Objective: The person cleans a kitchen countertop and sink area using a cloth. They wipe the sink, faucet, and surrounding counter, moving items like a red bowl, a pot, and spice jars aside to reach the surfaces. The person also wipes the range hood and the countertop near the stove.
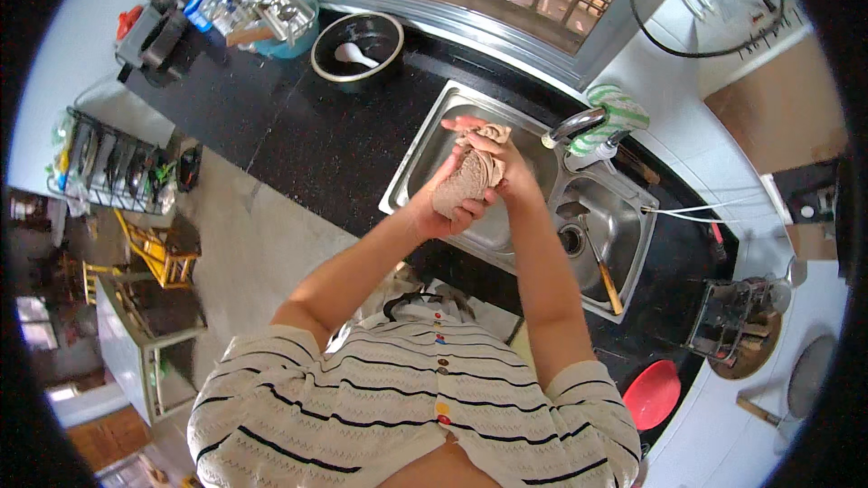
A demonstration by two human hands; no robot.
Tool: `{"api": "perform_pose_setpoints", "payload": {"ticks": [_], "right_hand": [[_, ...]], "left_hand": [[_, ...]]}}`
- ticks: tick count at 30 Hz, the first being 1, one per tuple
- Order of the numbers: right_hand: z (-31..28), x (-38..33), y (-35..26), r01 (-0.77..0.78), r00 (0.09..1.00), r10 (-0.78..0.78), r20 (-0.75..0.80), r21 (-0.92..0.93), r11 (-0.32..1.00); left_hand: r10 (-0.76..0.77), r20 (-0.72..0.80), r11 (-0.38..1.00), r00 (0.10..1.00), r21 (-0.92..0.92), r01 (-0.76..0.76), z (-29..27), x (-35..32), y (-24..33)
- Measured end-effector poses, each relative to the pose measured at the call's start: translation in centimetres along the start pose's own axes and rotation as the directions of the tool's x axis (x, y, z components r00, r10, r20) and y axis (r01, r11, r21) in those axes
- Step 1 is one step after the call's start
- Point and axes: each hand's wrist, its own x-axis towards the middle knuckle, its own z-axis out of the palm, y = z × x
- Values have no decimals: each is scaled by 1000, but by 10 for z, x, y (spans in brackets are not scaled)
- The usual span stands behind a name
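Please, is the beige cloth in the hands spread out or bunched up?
Bunched up: the beige cloth is gathered between the left hand and the right hand, its creases and overlapping layers showing.

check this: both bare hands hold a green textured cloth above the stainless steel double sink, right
The colour is wrong: the head view shows the left hand and right hand holding a beige textured cloth above the stainless steel double sink.
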Motion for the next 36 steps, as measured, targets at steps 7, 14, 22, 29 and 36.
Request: {"api": "perform_pose_setpoints", "payload": {"ticks": [7, 14, 22, 29, 36], "right_hand": [[-8, 32, -16, -237, 969, 222, -109, -664, 709], [-21, 65, 18, -105, 994, -35, -101, -988, -115], [-80, 60, 89, -254, 948, -228, -224, -961, -113], [-90, 38, 127, -612, 749, -277, -602, -789, 59], [-160, 24, 147, -632, 646, 117, -754, -442, 637]], "left_hand": [[370, -293, 595, 881, 803, 17, 5, 25, 8], [779, -94, 57, 620, 995, 80, -60, 65, 28], [713, -358, -220, 604, 703, 677, -97, 78, 40], [710, -364, -281, 603, 639, 716, -119, 67, 21], [733, -185, -282, 654, 793, 540, -132, 55, 7]]}}
